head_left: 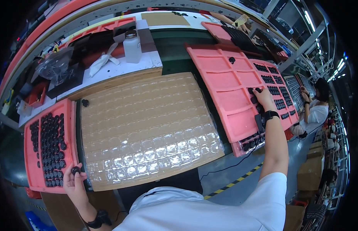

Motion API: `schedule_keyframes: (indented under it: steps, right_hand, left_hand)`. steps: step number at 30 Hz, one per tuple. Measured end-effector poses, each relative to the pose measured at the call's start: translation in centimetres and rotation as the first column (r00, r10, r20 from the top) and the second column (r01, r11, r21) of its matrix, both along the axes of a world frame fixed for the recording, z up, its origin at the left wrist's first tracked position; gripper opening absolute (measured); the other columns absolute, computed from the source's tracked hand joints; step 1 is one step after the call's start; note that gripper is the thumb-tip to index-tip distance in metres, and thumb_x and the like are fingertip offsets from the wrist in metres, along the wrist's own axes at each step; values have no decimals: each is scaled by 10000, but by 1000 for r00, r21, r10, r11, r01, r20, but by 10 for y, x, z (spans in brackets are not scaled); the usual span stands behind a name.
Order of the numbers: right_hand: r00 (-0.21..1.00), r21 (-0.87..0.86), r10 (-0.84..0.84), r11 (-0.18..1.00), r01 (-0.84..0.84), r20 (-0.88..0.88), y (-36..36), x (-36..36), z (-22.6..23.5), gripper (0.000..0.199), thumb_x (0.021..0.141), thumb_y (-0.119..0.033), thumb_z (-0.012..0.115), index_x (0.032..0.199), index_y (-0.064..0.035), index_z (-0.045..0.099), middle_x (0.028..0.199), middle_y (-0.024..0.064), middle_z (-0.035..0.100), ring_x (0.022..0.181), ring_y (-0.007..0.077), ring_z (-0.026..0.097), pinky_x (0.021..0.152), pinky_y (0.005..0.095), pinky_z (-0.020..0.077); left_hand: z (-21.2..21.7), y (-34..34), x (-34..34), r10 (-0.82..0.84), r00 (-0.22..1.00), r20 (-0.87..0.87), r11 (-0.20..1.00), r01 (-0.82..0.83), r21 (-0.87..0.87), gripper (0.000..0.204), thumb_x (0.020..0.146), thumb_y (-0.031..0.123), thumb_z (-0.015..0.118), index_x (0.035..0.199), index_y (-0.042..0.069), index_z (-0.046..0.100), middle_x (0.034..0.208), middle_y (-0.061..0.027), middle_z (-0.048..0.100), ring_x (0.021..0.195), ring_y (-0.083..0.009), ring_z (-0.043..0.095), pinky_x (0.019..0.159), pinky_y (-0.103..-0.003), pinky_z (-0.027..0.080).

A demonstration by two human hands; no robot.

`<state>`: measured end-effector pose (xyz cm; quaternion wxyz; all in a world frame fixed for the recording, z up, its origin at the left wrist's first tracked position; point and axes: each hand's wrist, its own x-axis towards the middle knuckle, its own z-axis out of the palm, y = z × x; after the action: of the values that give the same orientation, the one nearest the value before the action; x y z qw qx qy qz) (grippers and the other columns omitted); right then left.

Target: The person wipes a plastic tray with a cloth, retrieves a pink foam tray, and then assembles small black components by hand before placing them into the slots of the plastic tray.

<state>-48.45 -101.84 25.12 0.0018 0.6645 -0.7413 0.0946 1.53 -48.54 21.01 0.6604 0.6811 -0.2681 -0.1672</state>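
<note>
My left hand [75, 184] pinches a small black round part [75, 170] near the front right corner of a pink tray [73, 142]. That tray holds many similar black parts [52, 146] in its compartments. Over on the right, my right hand [266, 99] reaches into a larger pink tray [230, 98], its fingers closed on a black part [258, 90]. A few more black parts lie beside those fingers, partly hidden. Between my hands is a clear plastic blister tray [148, 123] with rows of square pockets. One black part [85, 102] sits at its far left corner.
Beyond the blister tray, a raised white shelf [148, 61] carries a white bottle [132, 48], a white glove-like item [104, 61] and plastic bags [54, 69]. Further right, another pink tray [277, 82] holds rows of black parts. Another person [317, 109] works at the far right.
</note>
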Motion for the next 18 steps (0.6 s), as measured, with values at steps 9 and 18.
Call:
schedule_keyframes:
  steps: [9, 18]
  right_hand:
    - [921, -219, 188, 969, -116, 341, -16, -2, -19, 454, 797, -228, 653, 1144, 29, 513, 917, 177, 631, 874, 258, 625, 762, 323, 486]
    - [744, -93, 232, 970, -225, 627, 1, 11, 4, 453, 804, -186, 656, 1165, 49, 516, 880, 92, 625, 786, 154, 602, 695, 253, 471]
  left_hand:
    - [14, -14, -15, -19, 997, -81, 1000, 19, 3, 301, 908, 17, 479, 1201, -53, 470, 1110, -210, 592, 808, -146, 620, 738, -247, 516]
    - [11, -12, -18, -65, 995, -71, 998, 66, 12, 355, 856, -23, 546, 1202, -55, 473, 1127, -168, 576, 860, -169, 615, 798, -268, 506]
